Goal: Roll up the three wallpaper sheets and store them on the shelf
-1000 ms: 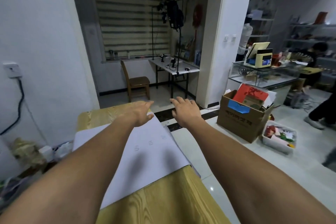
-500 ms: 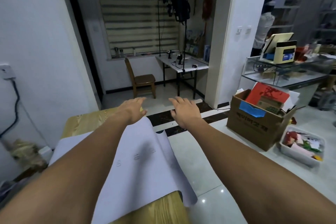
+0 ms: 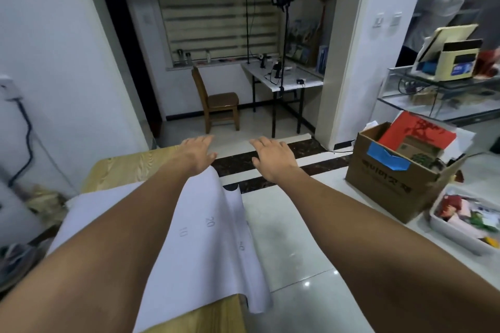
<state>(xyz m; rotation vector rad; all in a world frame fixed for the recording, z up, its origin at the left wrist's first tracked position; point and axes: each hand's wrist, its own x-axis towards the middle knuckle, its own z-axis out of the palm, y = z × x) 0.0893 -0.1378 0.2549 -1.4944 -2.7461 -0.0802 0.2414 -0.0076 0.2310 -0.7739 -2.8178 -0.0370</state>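
A pale lilac wallpaper sheet [image 3: 211,249] with faint printed numbers lies flat on the light wooden table [image 3: 119,170], its right edge drooping over the table's side. Whether more sheets lie under it cannot be seen. Both my arms stretch forward. My left hand [image 3: 196,153] is palm-down with straight fingers at the sheet's far corner, over the table's far right edge. My right hand [image 3: 272,158] hovers palm-down with spread fingers beyond the table, above the floor, holding nothing. No shelf for the rolls shows plainly.
A cardboard box [image 3: 395,184] of papers and a white bin [image 3: 443,227] stand on the tiled floor at right. A wooden chair [image 3: 216,105], a white desk [image 3: 281,81] and a glass counter [image 3: 438,92] lie further off. A white wall [image 3: 54,67] runs along the left.
The view has shifted right and closer, so the table sits further left in frame. Both hands stay stretched out, fingers straight, and the sheet's right edge now hangs lower off the table.
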